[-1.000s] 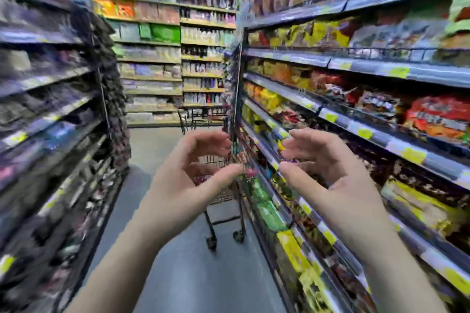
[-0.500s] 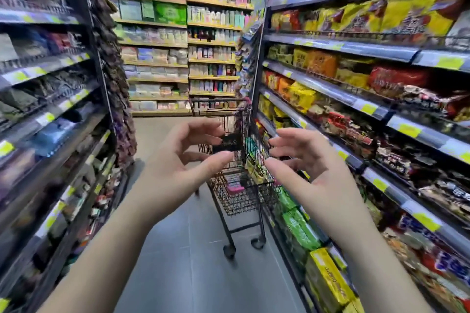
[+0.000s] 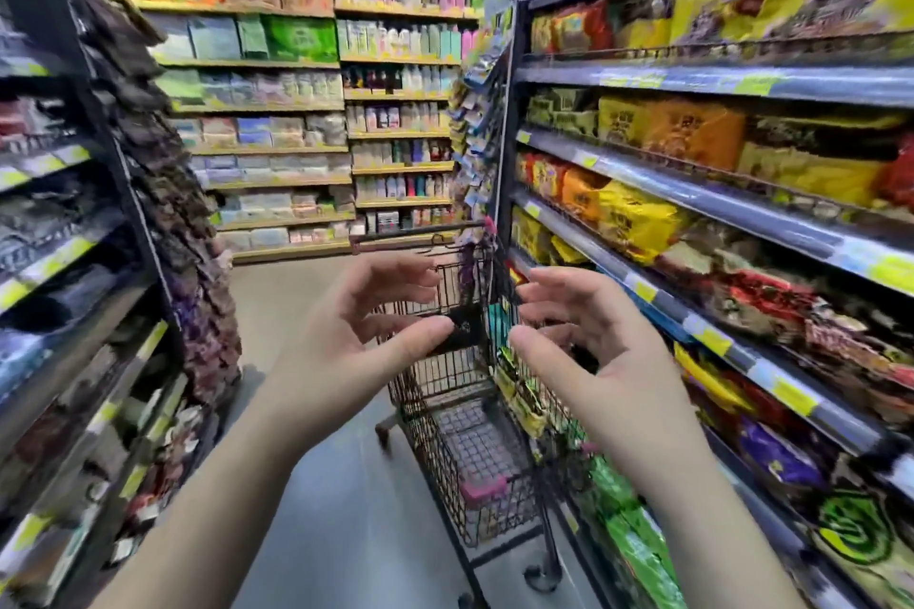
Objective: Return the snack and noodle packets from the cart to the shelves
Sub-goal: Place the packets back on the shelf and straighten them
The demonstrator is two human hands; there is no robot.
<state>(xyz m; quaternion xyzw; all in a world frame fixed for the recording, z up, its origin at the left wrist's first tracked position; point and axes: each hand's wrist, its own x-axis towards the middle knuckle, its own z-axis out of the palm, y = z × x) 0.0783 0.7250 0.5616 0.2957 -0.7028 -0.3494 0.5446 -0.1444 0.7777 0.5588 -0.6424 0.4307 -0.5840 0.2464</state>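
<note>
A dark wire shopping cart [image 3: 447,415] stands in the aisle right in front of me, close to the right-hand shelves [image 3: 732,213]. A yellow-green packet [image 3: 519,391] leans inside it against the right wall. My left hand [image 3: 346,351] and my right hand [image 3: 588,356] are raised side by side above the near end of the cart, palms facing each other. Their fingers are spread and loosely bent, and neither hand holds anything. The right shelves carry rows of yellow, orange and red noodle and snack packets [image 3: 638,218].
Dark shelves [image 3: 59,262] with hanging packets line the left side of the aisle. A far wall of shelves [image 3: 297,124] with boxes and bottles closes the aisle. Grey floor [image 3: 346,509] lies between the left shelves and the cart.
The view has drawn closer to the cart, which now sits nearer and lower under my hands. Both hands keep the same raised, empty pose.
</note>
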